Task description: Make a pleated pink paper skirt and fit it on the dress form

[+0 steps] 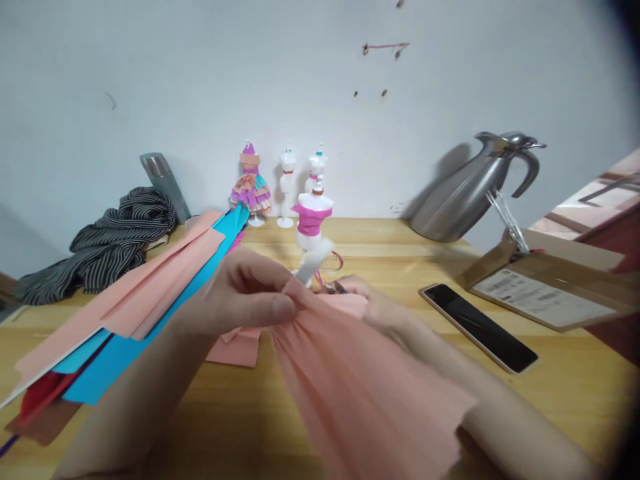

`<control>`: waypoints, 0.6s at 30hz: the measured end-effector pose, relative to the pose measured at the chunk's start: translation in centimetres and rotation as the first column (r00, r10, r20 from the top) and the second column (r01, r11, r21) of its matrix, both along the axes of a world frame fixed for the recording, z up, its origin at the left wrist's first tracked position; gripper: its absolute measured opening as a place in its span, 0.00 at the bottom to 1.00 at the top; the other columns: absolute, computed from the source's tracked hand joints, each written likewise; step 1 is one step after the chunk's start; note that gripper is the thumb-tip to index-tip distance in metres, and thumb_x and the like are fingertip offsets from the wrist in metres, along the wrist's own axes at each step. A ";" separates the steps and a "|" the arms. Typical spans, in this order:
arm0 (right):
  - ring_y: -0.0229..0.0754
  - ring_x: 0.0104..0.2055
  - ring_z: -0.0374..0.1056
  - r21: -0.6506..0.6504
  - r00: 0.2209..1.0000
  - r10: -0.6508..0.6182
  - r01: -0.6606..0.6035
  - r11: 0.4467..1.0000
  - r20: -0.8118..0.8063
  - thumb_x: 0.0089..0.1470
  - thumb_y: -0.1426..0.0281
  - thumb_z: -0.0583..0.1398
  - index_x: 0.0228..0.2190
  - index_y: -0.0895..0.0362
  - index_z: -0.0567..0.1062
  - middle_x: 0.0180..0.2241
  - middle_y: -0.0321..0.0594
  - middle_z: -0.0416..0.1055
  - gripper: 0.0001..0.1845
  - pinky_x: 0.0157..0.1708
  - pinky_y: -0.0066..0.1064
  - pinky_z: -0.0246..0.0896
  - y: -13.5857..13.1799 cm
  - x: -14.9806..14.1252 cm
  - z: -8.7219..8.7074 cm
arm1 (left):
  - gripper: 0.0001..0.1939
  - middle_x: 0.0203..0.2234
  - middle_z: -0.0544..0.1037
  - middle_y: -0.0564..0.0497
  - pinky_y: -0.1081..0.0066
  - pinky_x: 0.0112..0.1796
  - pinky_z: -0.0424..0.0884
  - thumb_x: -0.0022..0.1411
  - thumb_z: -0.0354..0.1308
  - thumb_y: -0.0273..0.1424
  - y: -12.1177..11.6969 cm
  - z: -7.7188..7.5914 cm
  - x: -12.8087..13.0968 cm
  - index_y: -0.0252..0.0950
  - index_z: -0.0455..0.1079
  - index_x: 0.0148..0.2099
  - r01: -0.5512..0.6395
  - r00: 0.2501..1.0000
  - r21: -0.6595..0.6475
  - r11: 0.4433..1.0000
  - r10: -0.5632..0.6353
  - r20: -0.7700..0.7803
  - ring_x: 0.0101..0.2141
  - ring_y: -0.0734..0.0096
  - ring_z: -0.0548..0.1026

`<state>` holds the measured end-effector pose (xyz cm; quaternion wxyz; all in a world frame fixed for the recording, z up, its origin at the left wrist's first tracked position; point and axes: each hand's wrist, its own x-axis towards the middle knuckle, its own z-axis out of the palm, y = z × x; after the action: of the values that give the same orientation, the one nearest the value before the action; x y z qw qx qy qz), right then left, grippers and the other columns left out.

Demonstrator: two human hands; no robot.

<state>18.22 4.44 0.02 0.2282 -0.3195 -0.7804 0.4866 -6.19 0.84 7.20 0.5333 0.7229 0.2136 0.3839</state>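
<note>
the gathered top of the peach paper [370, 387] is pinched between thumb and fingers of the left hand [227, 297], that grip being closed on it. the paper is held above the desk [225, 427], spread to the right of the left grip and toward the wearer, with its long axis slanted from the pinch down to the lower right. the right hand [373, 303] is placed just beyond the paper's upper edge, near a small metal item [339, 287]; its grip is partly hidden and blurred, so its state cannot be told. by the left hand the pleats are held more closely. the narrow gathered end is pointed up and away, near the mannequin [309, 221], and the wide end is fanned out toward the wearer.
</note>
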 end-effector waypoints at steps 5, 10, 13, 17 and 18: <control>0.32 0.19 0.59 -0.169 0.889 0.259 -0.209 0.963 0.378 0.52 0.55 0.57 0.36 0.64 0.78 0.22 0.38 0.70 0.24 0.20 0.25 0.54 1.9 4.5 1.8 | 0.20 0.13 0.55 0.57 0.74 0.18 0.45 0.57 0.62 0.40 0.7 -0.5 1.9 0.33 0.66 0.20 0.189 0.931 -0.285 0.940 -0.264 -0.254 0.17 0.81 0.52; 0.35 0.23 0.58 -0.010 0.695 0.044 -0.052 0.999 0.717 0.48 0.63 0.60 0.24 0.62 0.78 0.19 0.35 0.64 0.14 0.24 0.27 0.51 3.8 6.9 0.3 | 0.24 0.17 0.48 0.58 0.71 0.23 0.41 0.58 0.59 0.36 1.4 -2.2 3.3 0.35 0.51 0.18 0.222 0.856 -0.362 0.905 -0.359 -0.373 0.21 0.81 0.47; 0.37 0.20 0.57 0.058 0.600 -0.056 0.016 0.998 0.798 0.47 0.64 0.60 0.25 0.61 0.79 0.17 0.35 0.64 0.13 0.22 0.29 0.50 4.7 7.7 -0.9 | 0.24 0.16 0.48 0.58 0.70 0.24 0.41 0.58 0.57 0.35 1.5 -2.5 3.8 0.35 0.49 0.18 0.232 0.826 -0.380 0.896 -0.387 -0.410 0.21 0.81 0.47; 0.41 0.25 0.66 0.145 0.559 -0.126 0.009 0.989 0.819 0.47 0.68 0.60 0.30 0.59 0.81 0.23 0.40 0.73 0.11 0.25 0.29 0.55 5.0 8.0 -0.5 | 0.23 0.15 0.49 0.59 0.70 0.22 0.40 0.58 0.57 0.36 1.6 -2.9 4.2 0.36 0.49 0.18 0.230 0.803 -0.434 0.871 -0.422 -0.421 0.19 0.82 0.46; 0.43 0.28 0.69 0.191 0.559 -0.160 0.004 0.982 0.813 0.48 0.69 0.60 0.31 0.59 0.81 0.26 0.42 0.76 0.11 0.27 0.29 0.56 4.7 7.9 0.0 | 0.23 0.14 0.49 0.59 0.70 0.21 0.40 0.58 0.56 0.37 1.7 -3.2 4.2 0.36 0.49 0.19 0.231 0.801 -0.442 0.867 -0.427 -0.419 0.18 0.82 0.46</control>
<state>26.09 9.16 0.00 -0.1144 -0.5254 -0.8185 0.2024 -1.95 2.53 4.02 0.6440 0.7102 0.2822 0.0336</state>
